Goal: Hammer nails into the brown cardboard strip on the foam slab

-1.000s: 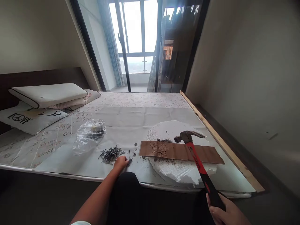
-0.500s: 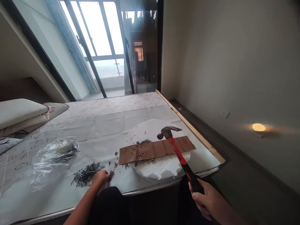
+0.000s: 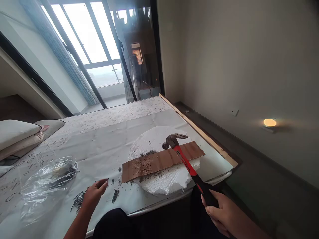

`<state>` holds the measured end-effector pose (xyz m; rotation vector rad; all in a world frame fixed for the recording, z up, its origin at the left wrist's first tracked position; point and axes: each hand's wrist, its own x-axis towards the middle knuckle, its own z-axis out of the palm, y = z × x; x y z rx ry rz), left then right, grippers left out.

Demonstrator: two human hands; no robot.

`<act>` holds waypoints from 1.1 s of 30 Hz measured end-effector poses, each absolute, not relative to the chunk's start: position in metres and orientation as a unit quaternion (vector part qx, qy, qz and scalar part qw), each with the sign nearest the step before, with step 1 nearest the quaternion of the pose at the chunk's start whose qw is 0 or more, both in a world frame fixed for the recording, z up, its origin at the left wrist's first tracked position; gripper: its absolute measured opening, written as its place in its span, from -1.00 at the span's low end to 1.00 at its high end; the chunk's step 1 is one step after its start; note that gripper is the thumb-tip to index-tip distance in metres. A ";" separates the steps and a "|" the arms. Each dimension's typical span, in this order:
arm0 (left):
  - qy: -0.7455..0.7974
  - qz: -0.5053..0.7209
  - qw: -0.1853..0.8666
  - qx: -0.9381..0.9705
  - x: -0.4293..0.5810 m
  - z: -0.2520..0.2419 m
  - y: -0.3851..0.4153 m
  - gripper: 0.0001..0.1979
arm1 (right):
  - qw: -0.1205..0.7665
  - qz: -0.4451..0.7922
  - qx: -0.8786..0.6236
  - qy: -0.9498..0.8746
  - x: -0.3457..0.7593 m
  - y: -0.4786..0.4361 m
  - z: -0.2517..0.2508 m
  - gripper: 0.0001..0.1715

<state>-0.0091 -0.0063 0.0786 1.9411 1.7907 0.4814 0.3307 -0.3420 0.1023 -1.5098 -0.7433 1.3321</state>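
Observation:
My right hand (image 3: 221,212) grips the black end of a red-handled claw hammer (image 3: 185,162). Its steel head hovers at the far edge of a brown board (image 3: 152,162) peppered with small holes and dark crumbs. The board lies across a white foam disc (image 3: 161,184) on the covered bed. My left hand (image 3: 94,193) is raised just above the sheet, its fingers pinched on a thin dark nail. It hides part of a heap of loose nails (image 3: 77,200). A few more nails (image 3: 115,196) lie just right of that hand.
A crumpled clear plastic bag (image 3: 48,177) lies left of the nails. Pillows (image 3: 15,134) are stacked at the far left. A wooden strip (image 3: 196,129) runs along the bed's right edge, with dark floor and a lit wall lamp (image 3: 269,122) beyond. Glass doors stand behind.
My left hand has lifted off the sheet beside the nail heap, now pinching a nail. The view has swung right. The hammer stays over the board.

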 end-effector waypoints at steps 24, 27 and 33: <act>0.383 0.242 0.244 0.858 0.234 0.040 -0.033 -0.81 | 0.444 0.560 -0.630 -0.305 0.345 -0.321 0.092 -0.96; 0.382 0.244 0.242 0.858 0.235 0.040 -0.034 -0.79 | 0.441 0.564 -0.631 -0.300 0.344 -0.319 0.094 -0.97; 0.376 0.242 0.236 0.863 0.236 0.039 -0.037 -0.81 | 0.420 0.556 -0.652 -0.299 0.344 -0.317 0.092 -0.82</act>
